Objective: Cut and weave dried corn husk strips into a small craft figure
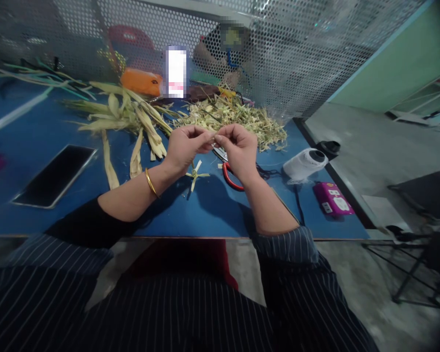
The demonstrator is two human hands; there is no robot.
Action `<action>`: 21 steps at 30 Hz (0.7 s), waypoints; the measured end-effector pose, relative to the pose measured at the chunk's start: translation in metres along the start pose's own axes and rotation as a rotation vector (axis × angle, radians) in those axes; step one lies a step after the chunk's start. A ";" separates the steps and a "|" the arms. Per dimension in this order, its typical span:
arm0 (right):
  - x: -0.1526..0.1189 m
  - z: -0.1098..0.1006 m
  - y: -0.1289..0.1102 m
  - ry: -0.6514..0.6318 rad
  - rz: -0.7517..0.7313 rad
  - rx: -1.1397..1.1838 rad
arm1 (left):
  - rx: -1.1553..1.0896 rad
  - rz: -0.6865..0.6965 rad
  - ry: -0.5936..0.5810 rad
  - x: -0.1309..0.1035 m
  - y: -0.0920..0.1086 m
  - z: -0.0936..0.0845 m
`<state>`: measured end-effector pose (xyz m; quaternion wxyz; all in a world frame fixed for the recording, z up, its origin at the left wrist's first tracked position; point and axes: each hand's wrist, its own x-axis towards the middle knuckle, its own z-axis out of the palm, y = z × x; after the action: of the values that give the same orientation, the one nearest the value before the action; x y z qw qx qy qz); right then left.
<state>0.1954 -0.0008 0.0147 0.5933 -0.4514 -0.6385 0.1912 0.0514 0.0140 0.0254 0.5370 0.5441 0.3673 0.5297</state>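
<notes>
Above the blue table (161, 215), my left hand (188, 146) and my right hand (238, 146) meet fingertip to fingertip. Both are closed in a pinch; what lies between the fingers is too small to make out. Just below my left hand is a small knotted piece of husk (194, 174) with several short ends. Red-handled scissors (231, 179) lie under my right hand, partly covered by it. Behind the hands spreads a heap of cut husk bits (242, 117). Long dry husks (121, 115) lie to the left of it.
A dark phone (56, 176) lies at the left. On the right are a white thread cone (304, 165) and a purple packet (333, 198). An orange packet (141, 81) and a lit screen (176, 72) stand by the perforated panel (278, 58); a person shows behind it.
</notes>
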 end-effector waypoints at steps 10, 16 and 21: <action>0.003 -0.002 0.003 -0.085 -0.006 -0.007 | 0.022 -0.085 -0.002 0.002 0.008 -0.003; 0.002 -0.006 -0.003 -0.060 -0.125 -0.140 | -0.035 -0.241 -0.067 0.004 0.015 -0.009; 0.003 -0.007 0.003 -0.071 -0.078 -0.137 | -0.025 -0.284 -0.157 0.006 0.018 -0.016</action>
<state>0.2029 0.0016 0.0158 0.5451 -0.4587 -0.6877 0.1398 0.0344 0.0203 0.0417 0.6403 0.5197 0.3907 0.4088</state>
